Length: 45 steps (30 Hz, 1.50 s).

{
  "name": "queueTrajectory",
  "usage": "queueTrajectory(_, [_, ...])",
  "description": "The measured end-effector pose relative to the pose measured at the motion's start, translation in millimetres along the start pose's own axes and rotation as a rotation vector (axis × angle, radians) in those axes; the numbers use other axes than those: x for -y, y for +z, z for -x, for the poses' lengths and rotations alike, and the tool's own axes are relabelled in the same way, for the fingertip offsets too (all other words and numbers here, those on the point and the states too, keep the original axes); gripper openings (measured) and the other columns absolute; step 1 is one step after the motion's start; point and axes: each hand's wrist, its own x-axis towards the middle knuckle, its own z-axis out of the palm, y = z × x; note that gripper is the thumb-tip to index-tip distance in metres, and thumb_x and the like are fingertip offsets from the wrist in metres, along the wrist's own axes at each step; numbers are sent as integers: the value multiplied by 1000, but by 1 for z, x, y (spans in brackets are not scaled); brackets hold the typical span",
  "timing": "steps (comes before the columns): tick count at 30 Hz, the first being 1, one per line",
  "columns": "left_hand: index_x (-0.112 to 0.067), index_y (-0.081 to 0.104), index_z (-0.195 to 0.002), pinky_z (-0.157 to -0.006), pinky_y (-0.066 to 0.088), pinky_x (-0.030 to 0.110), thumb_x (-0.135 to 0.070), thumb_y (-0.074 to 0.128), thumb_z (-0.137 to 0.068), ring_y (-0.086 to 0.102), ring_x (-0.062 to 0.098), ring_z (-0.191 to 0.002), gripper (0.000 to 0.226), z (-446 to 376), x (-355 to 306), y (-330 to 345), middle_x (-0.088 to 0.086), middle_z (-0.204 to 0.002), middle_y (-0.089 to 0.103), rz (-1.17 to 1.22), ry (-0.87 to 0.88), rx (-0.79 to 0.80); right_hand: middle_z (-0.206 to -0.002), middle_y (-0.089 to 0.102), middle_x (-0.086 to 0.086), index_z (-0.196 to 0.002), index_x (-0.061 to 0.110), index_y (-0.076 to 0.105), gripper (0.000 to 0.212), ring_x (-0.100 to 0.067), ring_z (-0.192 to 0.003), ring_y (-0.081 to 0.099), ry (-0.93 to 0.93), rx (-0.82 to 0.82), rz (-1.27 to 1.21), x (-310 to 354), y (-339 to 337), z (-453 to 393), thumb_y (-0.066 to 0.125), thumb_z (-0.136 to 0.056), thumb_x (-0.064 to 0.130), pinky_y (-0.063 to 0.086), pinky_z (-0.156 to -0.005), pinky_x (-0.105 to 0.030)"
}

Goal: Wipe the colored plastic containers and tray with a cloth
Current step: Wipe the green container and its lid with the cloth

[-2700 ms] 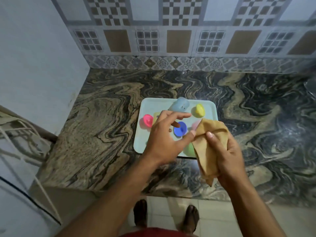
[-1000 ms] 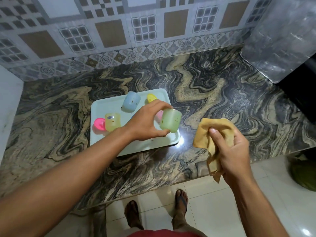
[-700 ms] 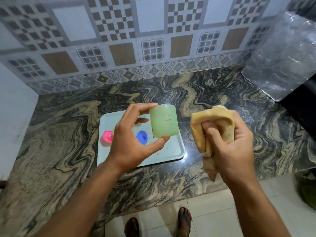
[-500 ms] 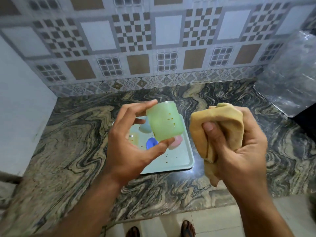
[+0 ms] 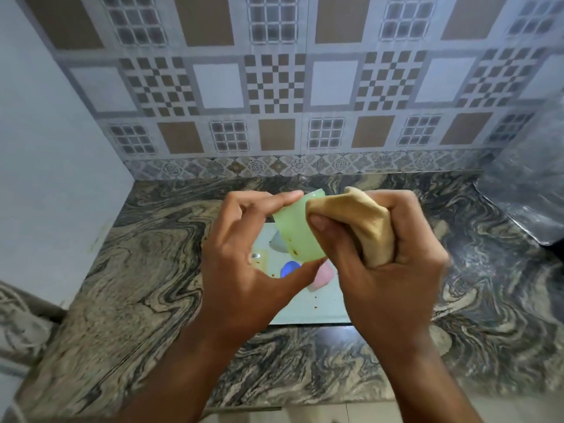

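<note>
A: Start nearest the lens. What were your hands doing?

B: Low in the frame both forearms rose from the bottom edge. Your left hand (image 5: 244, 270), centre-left, pinched the green container (image 5: 297, 233) between thumb below and fingertips on its upper rim, holding it tilted above the tray.

A: And the other?

B: Your right hand (image 5: 381, 270), centre-right, had its fingers curled tightly round the bunched tan cloth (image 5: 363, 221), whose folds pressed against the container's right side. Brown specks showed on the container's lower wall.

A: Where was the rest of the set?

B: Beneath your hands, middle of the frame, the pale tray (image 5: 317, 309) lay on the marbled counter (image 5: 146, 270), with crumbs on its bare part. Between your hands I could see a blue container (image 5: 290, 267), a pink container (image 5: 323, 274) and a pale blue container (image 5: 278, 244) on it; hands hid the rest.

A: Farther back?

B: The patterned tiled wall (image 5: 274, 87) filled the upper frame, and a shiny metal surface (image 5: 528, 190) stood at the right edge.
</note>
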Motion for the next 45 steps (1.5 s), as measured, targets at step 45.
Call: queueTrajectory(45, [-22,56,-122,-97,54,53,-19,99,-62,65,33,-111,74,8,7,6,12,-118,65,353,-68,-212,-79,68,14,-90,10,65,14,-4,-69,63,124,-100,-253,-11,10,-21,78,-93,13,49,-64,-20])
